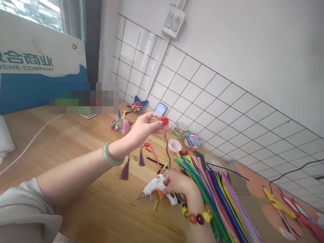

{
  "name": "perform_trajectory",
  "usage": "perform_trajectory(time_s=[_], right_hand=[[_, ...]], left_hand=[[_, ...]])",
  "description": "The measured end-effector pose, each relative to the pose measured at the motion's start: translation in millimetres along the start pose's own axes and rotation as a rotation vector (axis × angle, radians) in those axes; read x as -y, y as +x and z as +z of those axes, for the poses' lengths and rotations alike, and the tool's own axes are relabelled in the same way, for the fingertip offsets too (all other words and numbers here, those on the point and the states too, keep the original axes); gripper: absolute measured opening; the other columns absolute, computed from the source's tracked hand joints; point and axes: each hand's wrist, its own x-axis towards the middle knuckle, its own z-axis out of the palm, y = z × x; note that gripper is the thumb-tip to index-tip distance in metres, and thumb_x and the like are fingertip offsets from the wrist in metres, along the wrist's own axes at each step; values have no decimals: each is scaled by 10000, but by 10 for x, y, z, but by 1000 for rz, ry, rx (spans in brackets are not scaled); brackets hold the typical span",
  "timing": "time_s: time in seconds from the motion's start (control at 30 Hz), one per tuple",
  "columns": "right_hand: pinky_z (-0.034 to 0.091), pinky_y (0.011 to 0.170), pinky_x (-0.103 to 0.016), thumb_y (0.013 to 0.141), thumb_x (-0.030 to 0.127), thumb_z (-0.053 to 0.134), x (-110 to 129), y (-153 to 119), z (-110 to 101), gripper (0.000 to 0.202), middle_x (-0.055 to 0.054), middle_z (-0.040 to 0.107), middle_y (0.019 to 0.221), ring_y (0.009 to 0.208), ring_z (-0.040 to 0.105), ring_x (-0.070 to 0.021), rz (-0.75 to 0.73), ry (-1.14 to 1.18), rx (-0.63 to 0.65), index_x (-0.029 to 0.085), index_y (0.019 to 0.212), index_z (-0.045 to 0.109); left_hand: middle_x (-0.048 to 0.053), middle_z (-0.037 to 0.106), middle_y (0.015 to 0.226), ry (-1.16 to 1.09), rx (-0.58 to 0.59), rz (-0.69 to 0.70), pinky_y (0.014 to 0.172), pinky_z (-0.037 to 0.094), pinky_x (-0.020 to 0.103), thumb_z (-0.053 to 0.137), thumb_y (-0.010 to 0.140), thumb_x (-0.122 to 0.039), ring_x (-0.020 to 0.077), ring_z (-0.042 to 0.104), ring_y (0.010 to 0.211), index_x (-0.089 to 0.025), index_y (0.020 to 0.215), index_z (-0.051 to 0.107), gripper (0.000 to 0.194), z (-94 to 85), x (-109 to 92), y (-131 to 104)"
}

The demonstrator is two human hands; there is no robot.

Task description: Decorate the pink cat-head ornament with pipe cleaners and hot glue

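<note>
A small red piece (164, 121) is near the frame's centre, pinched between the left hand's (149, 125) thumb and fingers; that arm stretches in from the lower left, raised above the bench (101, 202). Lower down, the right hand (181, 184) comes from the bottom edge, wrist bent leftward, fingers curled against a white glue gun (155, 184); whether they grip it I cannot tell. Colourful fuzzy stems (215, 189) fill the lower right. Behind, a black wire grid (201, 63) lines the white wall (240, 37); a banner (37, 37) stands upper left.
</note>
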Motion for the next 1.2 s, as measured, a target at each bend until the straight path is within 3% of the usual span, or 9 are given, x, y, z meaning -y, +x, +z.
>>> perform_trajectory(time_s=[0.1,0.3,0.43,0.6,0.7,0.8,0.9,1.0,1.2], right_hand=[[178,411,-209,562,155,665,8,-26,-21,279,92,363,397,420,311,-56,-19,35,10,176,393,443],[164,414,-202,601,170,619,82,-63,-71,285,104,286,411,422,272,-46,-68,184,10,180,430,391],[306,442,-179,634,246,629,107,-130,-104,116,80,488,507,456,441,-70,-97,351,-24,170,620,542],[489,595,-259,683,351,662,130,-384,-214,350,-30,681,849,669,676,-159,-190,553,-139,171,969,568],[464,532,-250,688,405,727,150,-514,-287,447,-42,697,834,586,644,-145,-273,717,-391,172,1043,588],[365,409,-229,641,479,780,210,-574,-315,415,-19,655,639,422,509,-108,-366,932,-775,163,863,626],[316,372,-223,652,548,753,319,-590,-284,414,0,588,512,382,441,-98,-430,994,-994,175,693,578],[305,366,-229,739,540,686,451,-594,-208,389,-14,597,502,377,437,-105,-434,881,-1155,156,729,626],[482,579,-305,875,497,540,620,-562,-56,395,-89,698,730,569,602,-165,-426,343,-1398,169,671,624]], left_hand=[[70,712,925,-6,6,23,689,569,264,729,762,-220,158,714,757,-128,908,594,219,-21,-17,9],[85,724,933,-17,-25,25,680,569,263,746,741,-228,157,717,735,-127,926,603,255,-49,-68,29],[97,736,926,-16,-60,25,670,570,258,757,720,-221,155,717,720,-121,934,625,270,-71,-95,57],[96,740,930,-14,-53,31,702,570,263,776,697,-218,158,720,768,-119,913,646,270,-131,-73,95],[101,742,913,-14,-42,23,717,569,268,781,692,-216,156,717,777,-109,897,652,264,-136,-55,99],[96,745,875,-18,-47,-5,717,571,272,787,683,-195,153,712,772,-103,874,654,250,-106,-43,84],[83,743,809,-2,-51,-17,693,565,263,784,684,-175,144,704,732,-101,865,658,234,-63,-31,58],[72,735,766,44,-60,-12,673,552,254,765,699,-162,135,694,705,-101,863,659,204,-22,-20,27],[65,726,805,124,-60,8,671,531,258,739,705,-151,120,668,693,-111,868,655,187,46,-20,-25]])
